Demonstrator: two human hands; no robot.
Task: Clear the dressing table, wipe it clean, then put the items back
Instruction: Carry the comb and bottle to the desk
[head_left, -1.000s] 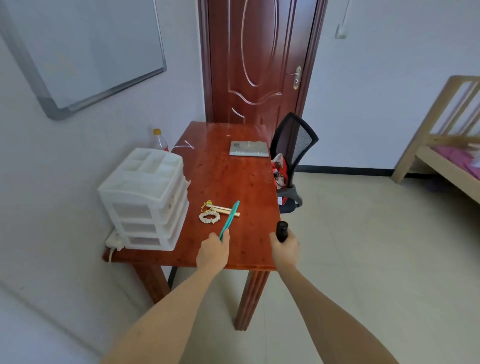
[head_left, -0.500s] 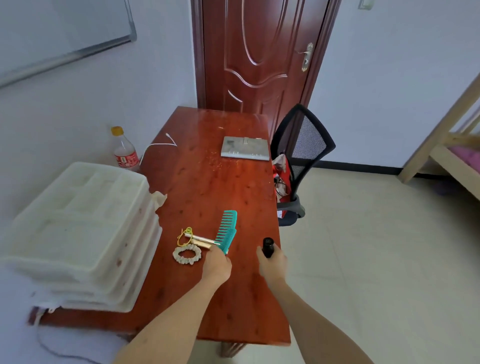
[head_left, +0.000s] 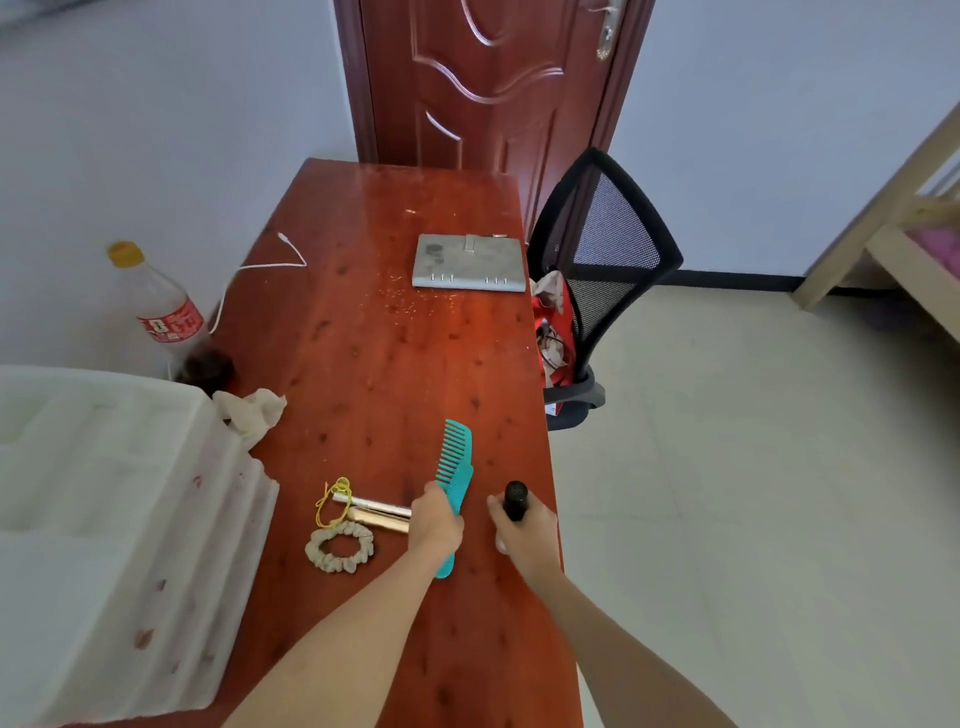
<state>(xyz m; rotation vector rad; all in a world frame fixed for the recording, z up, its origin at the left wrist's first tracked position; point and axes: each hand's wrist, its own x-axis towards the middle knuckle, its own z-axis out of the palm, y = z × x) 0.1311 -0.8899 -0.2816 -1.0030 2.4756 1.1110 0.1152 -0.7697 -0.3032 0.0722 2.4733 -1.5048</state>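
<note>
A long red-brown dressing table (head_left: 374, 353) runs away from me toward the door. My left hand (head_left: 435, 525) grips a teal comb (head_left: 456, 462) by its handle, teeth facing left, just above the tabletop. My right hand (head_left: 522, 530) holds a small black bottle (head_left: 515, 500) upright near the table's right edge. Left of the comb lie two slim gold tubes (head_left: 374, 512), a yellow hair tie (head_left: 332, 501) and a beige scrunchie (head_left: 338, 546). A crumpled pale cloth (head_left: 254, 410) lies beside the white drawer unit (head_left: 104, 519).
A grey flat device (head_left: 467, 262) sits at the far right of the table, with crumbs in front of it. A white cable (head_left: 270, 265) and a plastic bottle (head_left: 166, 312) are at the left edge. A black mesh chair (head_left: 602, 270) stands to the right, a wooden bed frame (head_left: 883, 228) further right.
I have stepped closer, so the table fills more of the view. Both hands stay low over the near end, the left still gripping the comb, the right the black bottle.
</note>
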